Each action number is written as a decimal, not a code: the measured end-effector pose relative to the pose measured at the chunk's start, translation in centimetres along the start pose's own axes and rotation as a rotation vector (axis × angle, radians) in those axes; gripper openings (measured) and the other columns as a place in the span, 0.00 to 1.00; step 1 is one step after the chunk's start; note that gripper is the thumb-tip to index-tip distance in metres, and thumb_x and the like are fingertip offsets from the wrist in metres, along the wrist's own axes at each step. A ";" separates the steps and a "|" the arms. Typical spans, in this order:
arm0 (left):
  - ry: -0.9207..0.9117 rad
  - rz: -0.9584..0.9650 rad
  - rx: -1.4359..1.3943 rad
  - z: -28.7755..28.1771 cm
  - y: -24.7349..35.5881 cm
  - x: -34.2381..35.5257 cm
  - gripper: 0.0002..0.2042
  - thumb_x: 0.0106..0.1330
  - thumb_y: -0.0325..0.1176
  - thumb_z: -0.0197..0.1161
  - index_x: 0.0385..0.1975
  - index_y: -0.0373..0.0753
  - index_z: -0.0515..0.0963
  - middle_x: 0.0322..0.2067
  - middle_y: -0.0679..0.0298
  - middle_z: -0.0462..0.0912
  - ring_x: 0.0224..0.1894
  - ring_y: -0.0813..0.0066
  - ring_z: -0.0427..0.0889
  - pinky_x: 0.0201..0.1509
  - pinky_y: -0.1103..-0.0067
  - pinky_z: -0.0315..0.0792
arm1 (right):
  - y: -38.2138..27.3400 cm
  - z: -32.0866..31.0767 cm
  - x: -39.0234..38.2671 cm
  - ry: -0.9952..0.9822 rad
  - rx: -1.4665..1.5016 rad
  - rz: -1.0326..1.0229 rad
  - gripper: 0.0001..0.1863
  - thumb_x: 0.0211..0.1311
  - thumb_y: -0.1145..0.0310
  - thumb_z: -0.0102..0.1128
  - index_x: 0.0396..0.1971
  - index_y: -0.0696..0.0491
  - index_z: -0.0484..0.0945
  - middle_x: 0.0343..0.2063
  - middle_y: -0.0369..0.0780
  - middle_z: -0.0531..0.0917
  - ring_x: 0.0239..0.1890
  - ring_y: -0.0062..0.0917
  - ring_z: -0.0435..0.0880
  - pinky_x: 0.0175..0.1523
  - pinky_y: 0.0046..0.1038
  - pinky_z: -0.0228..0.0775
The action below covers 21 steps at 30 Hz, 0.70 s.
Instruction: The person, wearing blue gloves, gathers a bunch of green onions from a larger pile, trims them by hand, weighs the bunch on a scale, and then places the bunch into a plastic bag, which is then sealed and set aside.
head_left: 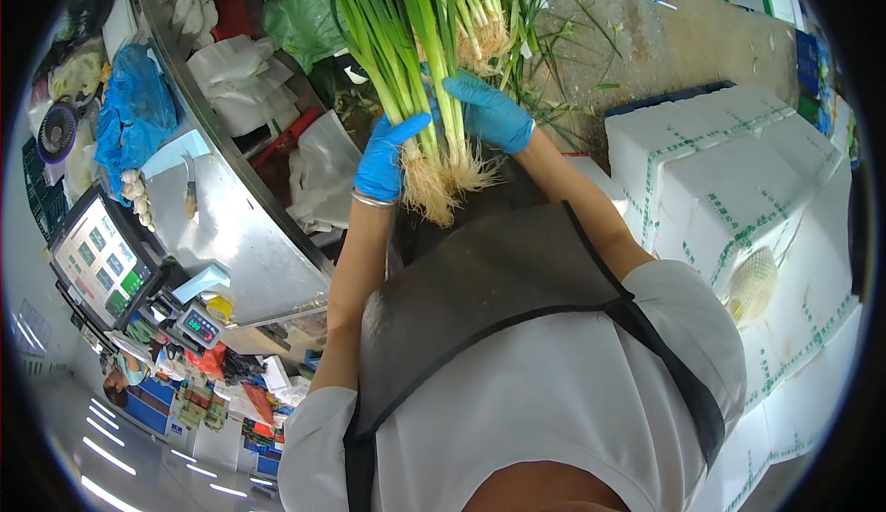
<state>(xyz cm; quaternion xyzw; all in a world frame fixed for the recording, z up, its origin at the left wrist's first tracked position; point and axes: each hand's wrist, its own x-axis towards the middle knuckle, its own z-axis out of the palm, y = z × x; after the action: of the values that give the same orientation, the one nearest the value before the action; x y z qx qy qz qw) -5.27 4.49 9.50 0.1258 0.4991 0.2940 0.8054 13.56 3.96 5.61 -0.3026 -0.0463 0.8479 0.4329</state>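
Observation:
My left hand (392, 157), in a blue glove, grips the white lower stalks of a bunch of green onions (399, 83) from the left. On the bunch's right side, my right hand (489, 111), gloved in the same blue, is closed round some of the stalks. Pale, stringy roots (432, 184) hang below both hands, in front of my dark apron (489, 263). The long green leaves run up and out past the top edge. Just beyond my right hand lies a second bunch of green onions (482, 32), roots toward me.
To the left stands a metal counter (240, 244) with a knife (190, 184), garlic (137, 198), blue plastic bags (134, 111) and a touch screen (101, 258). White foam boxes (711, 161) are stacked at right. Loose green leaves (572, 51) litter the floor ahead.

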 end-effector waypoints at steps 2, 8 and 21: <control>0.000 -0.074 -0.014 1.6 0.8 -0.3 0.19 0.57 0.30 0.68 0.50 0.35 0.77 0.42 0.62 0.82 0.42 0.72 0.81 0.47 0.76 0.75 | 0.1 -0.5 -0.1 0.021 0.114 -0.014 0.22 0.69 0.67 0.53 0.59 0.60 0.68 0.52 0.43 0.78 0.53 0.28 0.78 0.59 0.31 0.70; -0.136 -0.258 0.022 0.1 -2.8 3.4 0.18 0.61 0.32 0.64 0.51 0.34 0.76 0.43 0.59 0.82 0.41 0.69 0.82 0.45 0.74 0.78 | 1.1 -4.3 1.6 0.139 -0.065 -0.017 0.26 0.68 0.61 0.56 0.59 0.61 0.67 0.49 0.41 0.79 0.47 0.25 0.79 0.52 0.27 0.73; -0.020 -0.133 0.130 2.4 -5.9 5.2 0.21 0.58 0.25 0.65 0.53 0.31 0.72 0.45 0.57 0.81 0.42 0.67 0.82 0.47 0.74 0.77 | -4.4 -2.9 4.5 0.532 -0.972 0.084 0.24 0.52 0.52 0.71 0.33 0.59 0.77 0.23 0.44 0.81 0.25 0.25 0.82 0.31 0.27 0.73</control>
<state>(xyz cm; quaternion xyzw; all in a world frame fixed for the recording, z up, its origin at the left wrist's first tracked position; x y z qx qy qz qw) 0.64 3.11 3.89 0.1472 0.5164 0.2058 0.8181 16.32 9.62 2.59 -0.6729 -0.3091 0.6398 0.2058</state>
